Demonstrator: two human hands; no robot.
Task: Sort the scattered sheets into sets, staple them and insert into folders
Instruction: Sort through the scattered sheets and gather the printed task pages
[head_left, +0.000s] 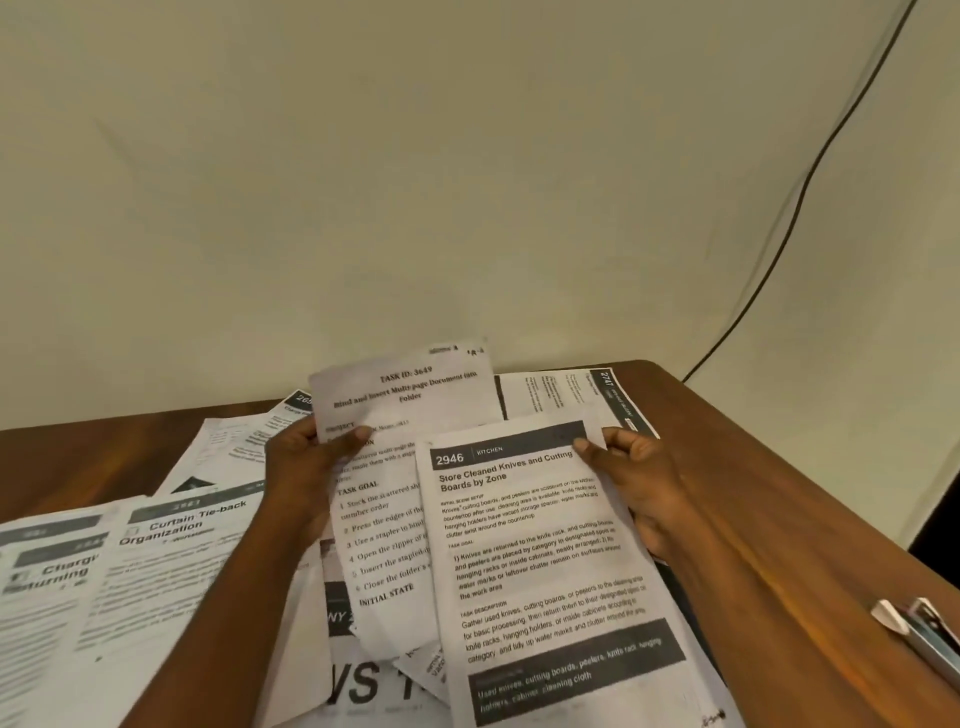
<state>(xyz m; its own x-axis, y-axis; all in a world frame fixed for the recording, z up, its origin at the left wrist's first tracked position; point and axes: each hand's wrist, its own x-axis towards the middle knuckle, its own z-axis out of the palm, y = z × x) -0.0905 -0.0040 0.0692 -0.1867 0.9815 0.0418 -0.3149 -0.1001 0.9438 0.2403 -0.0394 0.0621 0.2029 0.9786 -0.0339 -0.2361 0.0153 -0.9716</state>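
Observation:
My left hand grips the left edge of a printed sheet headed "TASK ID: 3649", lifted and tilted above the desk. My right hand pinches the top right corner of another sheet headed "2946 Kitchen", which overlaps the first on its right. Under both lie more printed sheets: a "Curtain Tie-back Organization" sheet at the left, one numbered 2747 at the back, and a large-print page near the front. A metal stapler lies at the desk's right edge. No folder shows.
The brown wooden desk butts against a plain cream wall. A black cable runs down the wall to the desk's far right corner. Bare desk wood shows on the right and at the far left.

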